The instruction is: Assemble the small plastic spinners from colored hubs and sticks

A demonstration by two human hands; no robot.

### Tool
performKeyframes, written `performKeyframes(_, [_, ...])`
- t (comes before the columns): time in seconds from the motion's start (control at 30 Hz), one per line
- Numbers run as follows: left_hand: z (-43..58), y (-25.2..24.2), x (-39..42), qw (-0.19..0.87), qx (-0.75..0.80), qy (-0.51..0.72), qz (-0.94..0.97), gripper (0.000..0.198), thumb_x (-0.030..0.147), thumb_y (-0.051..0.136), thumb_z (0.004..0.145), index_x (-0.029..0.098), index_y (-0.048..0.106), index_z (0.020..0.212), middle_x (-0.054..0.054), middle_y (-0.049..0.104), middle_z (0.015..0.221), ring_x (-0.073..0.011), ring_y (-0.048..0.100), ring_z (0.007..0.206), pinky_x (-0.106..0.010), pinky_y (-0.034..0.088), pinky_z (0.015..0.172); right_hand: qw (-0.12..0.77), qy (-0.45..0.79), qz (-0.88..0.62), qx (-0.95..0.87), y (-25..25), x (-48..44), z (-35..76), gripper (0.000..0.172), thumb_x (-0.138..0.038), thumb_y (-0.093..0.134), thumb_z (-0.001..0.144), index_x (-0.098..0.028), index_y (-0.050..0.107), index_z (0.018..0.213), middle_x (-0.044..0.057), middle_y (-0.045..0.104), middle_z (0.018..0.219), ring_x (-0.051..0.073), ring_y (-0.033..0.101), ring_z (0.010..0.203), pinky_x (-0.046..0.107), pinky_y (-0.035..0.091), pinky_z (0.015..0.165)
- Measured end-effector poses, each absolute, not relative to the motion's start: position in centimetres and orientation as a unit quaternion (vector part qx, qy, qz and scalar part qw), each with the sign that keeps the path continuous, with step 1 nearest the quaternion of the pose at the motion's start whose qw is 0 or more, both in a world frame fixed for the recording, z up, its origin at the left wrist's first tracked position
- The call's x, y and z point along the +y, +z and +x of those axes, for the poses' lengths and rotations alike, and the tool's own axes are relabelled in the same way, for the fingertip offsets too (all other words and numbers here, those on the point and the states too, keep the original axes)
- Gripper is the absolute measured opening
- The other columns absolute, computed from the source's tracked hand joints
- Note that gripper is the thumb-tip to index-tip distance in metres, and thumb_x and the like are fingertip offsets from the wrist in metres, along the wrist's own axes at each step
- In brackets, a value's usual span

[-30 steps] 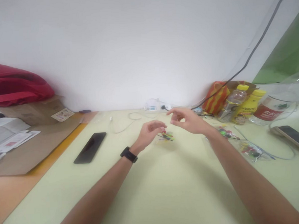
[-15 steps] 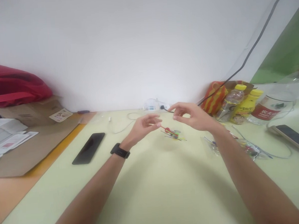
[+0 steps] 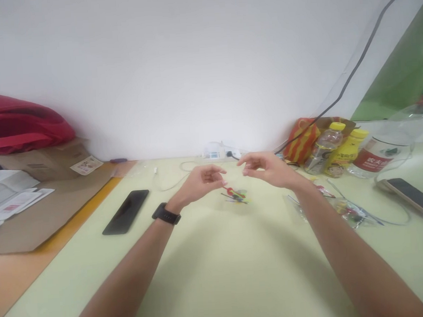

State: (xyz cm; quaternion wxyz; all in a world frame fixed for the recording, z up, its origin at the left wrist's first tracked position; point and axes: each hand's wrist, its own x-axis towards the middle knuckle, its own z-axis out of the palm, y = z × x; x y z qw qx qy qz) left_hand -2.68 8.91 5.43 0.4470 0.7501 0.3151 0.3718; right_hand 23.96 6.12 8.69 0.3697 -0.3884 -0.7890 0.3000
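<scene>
My left hand [image 3: 200,182], with a black watch [image 3: 165,213] on its wrist, is raised over the pale green table [image 3: 218,273] with its fingers curled in a pinch. My right hand [image 3: 265,169] faces it a short way to the right, fingertips also pinched. Between and just below them hangs a small clear plastic bag [image 3: 235,195] holding red, green and yellow bits. Both hands seem to grip its top edge, though the film is hard to see.
A black phone [image 3: 126,212] lies left of my hands. More small clear bags of coloured parts [image 3: 347,211] lie right. Yellow-capped bottles [image 3: 335,153], a big clear bottle [image 3: 386,150], a second phone [image 3: 414,198], a white power strip [image 3: 218,152], cardboard and papers [image 3: 9,199] ring the table.
Both hands rose and drew together, then sank a little. The small bag of coloured bits left the table and now hangs between the fingertips.
</scene>
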Motion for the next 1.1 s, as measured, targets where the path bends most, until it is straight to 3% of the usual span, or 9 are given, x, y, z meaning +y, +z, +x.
performKeyframes(0.17, [-3.6, 4.9, 9.7, 0.445, 0.33, 0.282, 0.783, 0.034, 0.04, 0.077, 0.083, 0.017, 0.074, 0.107, -0.006, 0.074, 0.081, -0.019, 0.071, 0.079, -0.029, 0.056, 0.073, 0.322, 0.352, -0.386, -0.789, 6.9, 7.4, 24.3, 0.035, -0.042, 0.072, 0.085, -0.018, 0.072, 0.111, 0.001, 0.066, 0.073, 0.016, 0.059, 0.068, 0.029, 0.048, 0.066])
performKeyframes(0.27, [-3.9, 5.1, 9.7, 0.43, 0.329, 0.247, 0.804, 0.03, 0.041, 0.074, 0.085, 0.018, 0.074, 0.105, -0.004, 0.073, 0.078, -0.0184, 0.07, 0.075, -0.027, 0.053, 0.066, 0.314, 0.384, -0.384, -0.778, 6.4, 7.7, 24.6, 0.037, -0.042, 0.074, 0.083, -0.018, 0.072, 0.111, 0.0, 0.065, 0.072, 0.016, 0.059, 0.068, 0.029, 0.047, 0.066])
performKeyframes(0.5, [-3.8, 5.2, 9.6, 0.442, 0.297, 0.27, 0.802, 0.03, 0.026, 0.072, 0.083, 0.018, 0.07, 0.111, -0.009, 0.076, 0.097, -0.0224, 0.073, 0.092, -0.035, 0.057, 0.086, 0.334, 0.411, -0.4, -0.747, 6.0, 8.0, 24.6, 0.038, -0.043, 0.077, 0.08, -0.018, 0.073, 0.109, 0.002, 0.068, 0.077, 0.017, 0.063, 0.076, 0.031, 0.048, 0.073])
performKeyframes(0.8, [-3.9, 4.5, 10.2, 0.427, 0.318, 0.278, 0.8, 0.022, 0.028, 0.072, 0.082, 0.017, 0.071, 0.101, -0.008, 0.074, 0.089, -0.0204, 0.072, 0.083, -0.032, 0.058, 0.076, 0.32, 0.399, -0.389, -0.766, 6.1, 8.0, 24.7, 0.036, -0.042, 0.075, 0.082, -0.019, 0.073, 0.111, 0.002, 0.068, 0.078, 0.018, 0.063, 0.075, 0.032, 0.05, 0.073])
performKeyframes(1.1, [-4.5, 5.4, 10.0, 0.424, 0.308, 0.296, 0.798, 0.027, 0.029, 0.077, 0.082, 0.016, 0.07, 0.105, -0.009, 0.076, 0.093, -0.0212, 0.073, 0.088, -0.035, 0.057, 0.087, 0.325, 0.405, -0.398, -0.756, 6.1, 8.0, 24.7, 0.036, -0.041, 0.075, 0.083, -0.019, 0.072, 0.111, 0.006, 0.075, 0.088, 0.021, 0.069, 0.087, 0.035, 0.052, 0.083])
